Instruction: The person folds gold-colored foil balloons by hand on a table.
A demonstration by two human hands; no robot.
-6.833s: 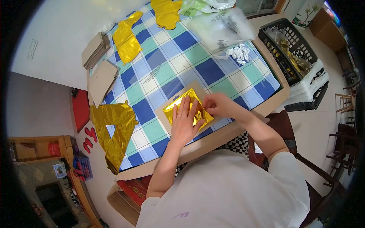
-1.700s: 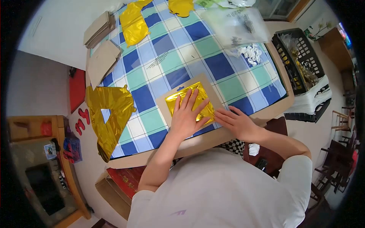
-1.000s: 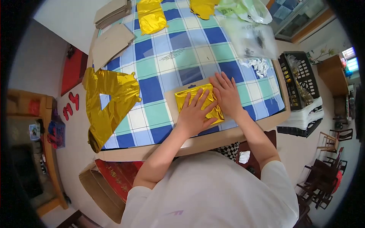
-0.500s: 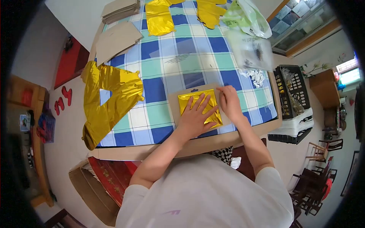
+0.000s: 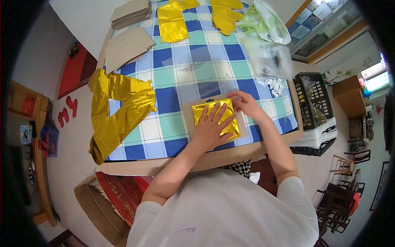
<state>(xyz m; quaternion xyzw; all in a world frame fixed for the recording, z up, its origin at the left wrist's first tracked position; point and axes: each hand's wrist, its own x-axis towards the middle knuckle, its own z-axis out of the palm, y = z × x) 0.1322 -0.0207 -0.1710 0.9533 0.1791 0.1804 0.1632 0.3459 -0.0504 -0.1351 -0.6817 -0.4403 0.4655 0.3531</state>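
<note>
A folded gold foil balloon [image 5: 200, 109] lies on a cardboard card [image 5: 187, 113] with a hang hole at its top edge. My left hand [image 5: 209, 128] presses flat on the foil, fingers spread. At the card's upper right corner is my right hand [image 5: 247, 105], its fingers bent round the edge and seemingly gripping it; the fingertips are partly hidden. To the left, a flat gold foil balloon [image 5: 127, 96] with a triangular hole lies spread on the checked tablecloth [image 5: 168, 144]. Clear plastic bags [image 5: 199, 88] lie just beyond the card.
Loose cardboard cards [image 5: 125, 45] and a card stack [image 5: 131, 12] sit at the far left. Two more gold balloons [image 5: 173, 26] lie at the back. A green-white plastic bag [image 5: 265, 22], clear packets [image 5: 269, 57] and white ribbon [image 5: 275, 87] line the right side. A black crate [image 5: 314, 99] stands beyond the table.
My right hand has shifted slightly up and left at the card's corner, its fingers reaching further over the edge. My left hand stays flat on the folded balloon. The view has tilted slightly.
</note>
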